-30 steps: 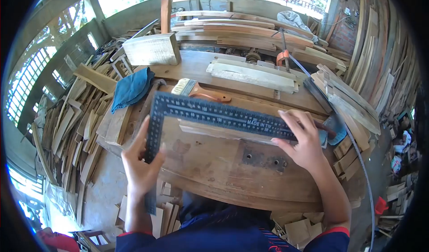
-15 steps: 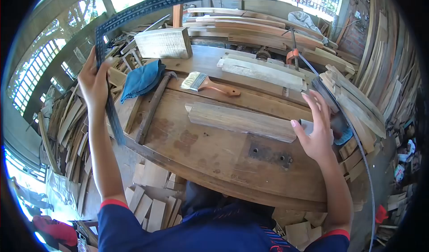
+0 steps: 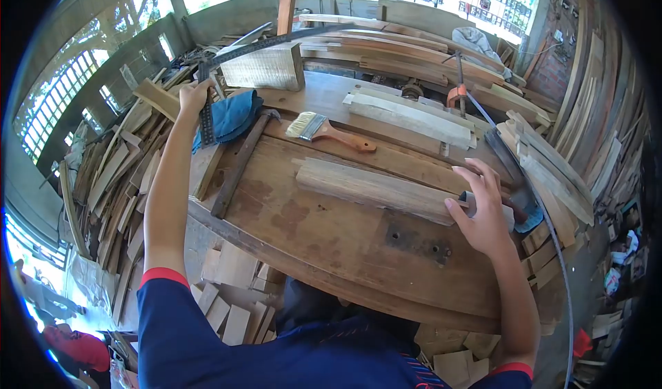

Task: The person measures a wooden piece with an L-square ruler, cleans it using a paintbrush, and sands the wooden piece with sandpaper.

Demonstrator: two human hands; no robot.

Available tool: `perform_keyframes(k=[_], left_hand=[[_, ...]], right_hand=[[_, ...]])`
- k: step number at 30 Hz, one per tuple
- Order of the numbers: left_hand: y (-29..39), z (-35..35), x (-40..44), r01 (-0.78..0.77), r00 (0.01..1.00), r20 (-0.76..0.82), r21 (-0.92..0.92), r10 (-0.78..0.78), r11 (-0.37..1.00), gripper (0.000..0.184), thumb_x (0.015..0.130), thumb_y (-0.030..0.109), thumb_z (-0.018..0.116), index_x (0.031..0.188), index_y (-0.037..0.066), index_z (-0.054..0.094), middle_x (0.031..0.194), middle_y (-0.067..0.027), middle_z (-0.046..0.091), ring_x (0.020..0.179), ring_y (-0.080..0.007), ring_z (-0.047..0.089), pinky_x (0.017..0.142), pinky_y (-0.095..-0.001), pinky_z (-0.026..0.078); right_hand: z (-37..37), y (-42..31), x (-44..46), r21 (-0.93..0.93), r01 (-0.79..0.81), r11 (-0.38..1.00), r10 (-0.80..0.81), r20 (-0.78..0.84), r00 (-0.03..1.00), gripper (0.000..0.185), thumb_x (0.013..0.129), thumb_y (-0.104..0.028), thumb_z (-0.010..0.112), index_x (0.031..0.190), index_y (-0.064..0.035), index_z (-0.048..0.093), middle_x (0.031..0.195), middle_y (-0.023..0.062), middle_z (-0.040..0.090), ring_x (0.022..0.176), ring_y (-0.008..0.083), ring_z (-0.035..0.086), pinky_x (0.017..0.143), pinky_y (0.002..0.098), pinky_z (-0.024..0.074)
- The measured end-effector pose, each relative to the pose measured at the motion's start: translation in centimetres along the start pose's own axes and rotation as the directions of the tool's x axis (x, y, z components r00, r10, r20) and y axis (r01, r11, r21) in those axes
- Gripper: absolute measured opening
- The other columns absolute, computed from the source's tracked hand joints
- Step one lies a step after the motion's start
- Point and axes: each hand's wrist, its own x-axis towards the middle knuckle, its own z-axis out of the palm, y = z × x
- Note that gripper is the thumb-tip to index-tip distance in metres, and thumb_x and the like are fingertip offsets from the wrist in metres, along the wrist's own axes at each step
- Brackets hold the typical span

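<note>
My left hand [image 3: 194,99] is closed around a dark metal framing square [image 3: 258,45] at its corner, one blade reaching right across the back of the bench, the other hanging down. Behind that hanging blade lies a folded blue cloth [image 3: 234,115]. A wooden block [image 3: 258,70] stands just beyond. My right hand [image 3: 485,217] has its fingers spread and curved over the right end of a wooden board [image 3: 376,188]. Whether it touches the board I cannot tell. Partly hidden behind that hand is a grey-white rounded object [image 3: 508,217].
On the workbench [image 3: 324,251] lie a paintbrush [image 3: 338,135], a hammer [image 3: 243,161] and pale wood strips [image 3: 410,117]. An orange clamp [image 3: 456,94] stands at the back. Stacked lumber [image 3: 386,44] and scrap wood surround the bench. A person in red [image 3: 76,347] is at lower left.
My left hand has lowered the framing square and moved it right, toward the cloth and block. My right hand stays near the board's end with its fingers slightly more curved.
</note>
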Motion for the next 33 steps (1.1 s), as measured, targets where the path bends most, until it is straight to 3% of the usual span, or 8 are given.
perform_keyframes(k=[7,16,20,22,25,27,30,33], left_hand=[[-0.4,-0.8,-2.9,-0.014,0.995,0.097,0.271,-0.012,0.962,0.033,0.086,0.033,0.082,0.094,0.002,0.078,0.078,-0.0055,0.073,0.067,-0.0155,0.068,0.064,-0.0324,0.052],[-1.2,-0.6,-5.5,-0.167,0.967,-0.038,0.646,0.25,0.744,0.083,0.087,0.053,0.08,0.147,0.001,0.057,0.11,-0.0235,0.075,0.107,-0.0378,0.072,0.098,-0.0453,0.054],[4.2,1.3,-10.8,-0.33,0.769,-0.045,0.826,0.638,0.456,0.066,0.095,0.042,0.071,0.146,0.003,0.056,0.139,-0.0295,0.061,0.129,-0.0427,0.061,0.109,-0.0499,0.048],[8.3,3.5,-13.3,-0.648,0.749,0.306,0.522,0.587,0.555,0.064,0.094,0.036,0.071,0.147,0.004,0.055,0.141,-0.0274,0.061,0.128,-0.0442,0.061,0.111,-0.0503,0.047],[11.6,8.7,-16.1,-0.865,0.414,0.724,0.125,0.551,0.486,0.07,0.086,0.025,0.073,0.151,0.006,0.054,0.142,-0.0231,0.063,0.131,-0.0431,0.06,0.115,-0.0499,0.044],[8.9,12.2,-15.4,-0.945,0.277,0.741,0.095,0.611,0.313,0.071,0.081,0.022,0.074,0.147,0.005,0.058,0.137,-0.0232,0.066,0.13,-0.0404,0.061,0.114,-0.0476,0.047],[10.0,13.2,-15.8,-0.852,0.262,0.909,0.061,0.324,0.52,0.071,0.08,0.012,0.069,0.15,0.004,0.056,0.141,-0.0259,0.063,0.134,-0.0443,0.057,0.117,-0.0482,0.045],[10.0,13.2,-16.6,-0.87,0.243,0.929,0.082,0.279,0.486,0.067,0.08,0.014,0.067,0.146,0.005,0.061,0.137,-0.0247,0.065,0.129,-0.0433,0.061,0.11,-0.0478,0.051]], right_hand=[[0.0,0.0,0.1,0.012,-0.006,1.0,0.006,0.04,0.999,0.05,0.092,-0.021,0.076,0.137,-0.0048,0.062,0.145,0.0212,0.054,0.134,0.0415,0.05,0.113,0.0492,0.0418],[-0.1,-0.4,0.2,0.126,0.003,0.992,-0.023,0.158,0.987,0.046,0.093,-0.025,0.078,0.131,-0.0031,0.067,0.13,0.0186,0.065,0.126,0.0386,0.058,0.109,0.0474,0.0459],[-0.3,-1.1,0.2,0.137,0.013,0.991,-0.043,0.219,0.975,0.049,0.09,-0.026,0.081,0.131,-0.0037,0.067,0.125,0.0172,0.068,0.122,0.0378,0.06,0.106,0.0467,0.049],[-0.2,-1.0,0.3,0.133,0.008,0.991,-0.038,0.222,0.974,0.05,0.088,-0.024,0.083,0.131,-0.0037,0.068,0.122,0.0169,0.069,0.12,0.0375,0.06,0.103,0.0457,0.0503],[-0.2,-0.6,0.3,0.122,0.017,0.992,-0.042,0.206,0.978,0.05,0.086,-0.023,0.085,0.13,-0.0036,0.069,0.118,0.0165,0.071,0.118,0.0368,0.061,0.101,0.0446,0.0513],[-0.3,-0.7,0.1,0.126,0.01,0.992,-0.038,0.22,0.975,0.051,0.085,-0.022,0.086,0.129,-0.0035,0.07,0.117,0.0165,0.071,0.117,0.0364,0.062,0.1,0.044,0.0516],[-0.4,-1.0,0.5,0.134,0.019,0.991,-0.05,0.232,0.971,0.052,0.084,-0.021,0.086,0.13,-0.0032,0.07,0.117,0.0167,0.072,0.115,0.0362,0.062,0.1,0.0435,0.0518],[-0.4,-0.6,0.3,0.115,0.045,0.992,-0.07,0.22,0.973,0.053,0.083,-0.018,0.086,0.131,-0.0028,0.07,0.117,0.017,0.073,0.115,0.0363,0.063,0.1,0.0444,0.052]])
